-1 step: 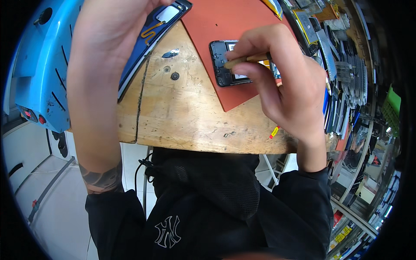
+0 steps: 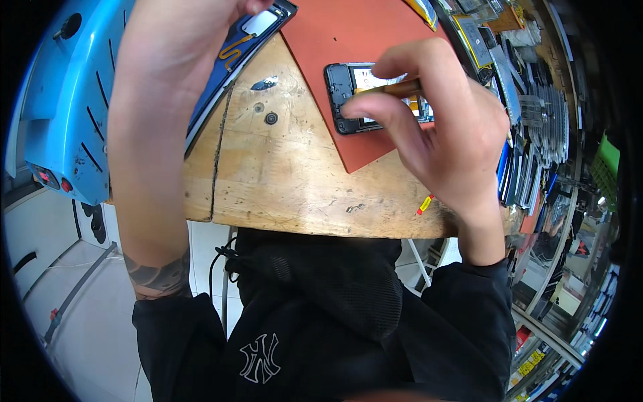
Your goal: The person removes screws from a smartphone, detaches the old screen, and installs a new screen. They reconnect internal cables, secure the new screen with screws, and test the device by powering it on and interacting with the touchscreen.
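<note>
On the red mat [image 2: 328, 33] lies an opened black smartphone [image 2: 340, 100] with its inner parts bare, including a white-labelled block. My right hand [image 2: 455, 127] is over the phone's right part and hides much of it. A slim brown stick-like tool [image 2: 402, 88] lies between its thumb and fingers; the thumb and index fingertips are apart, and the thumb tip is just above the phone's frame. My left hand [image 2: 194, 20] reaches past the upper edge, over a blue panel [image 2: 218, 77] with an orange flex cable [image 2: 234, 50]. Most of its fingers are out of view.
A light-blue machine [image 2: 67, 114] with slots and a red button stands at the left. The wooden table [image 2: 288, 187] bears a small dark round piece [image 2: 270, 118] and a red-and-yellow stub [image 2: 424, 204]. Stacked phone parts [image 2: 536, 120] crowd the right side.
My right thumb and index finger have spread from a pinch around the brown tool. More of the phone's white label shows. My left hand has shifted slightly right.
</note>
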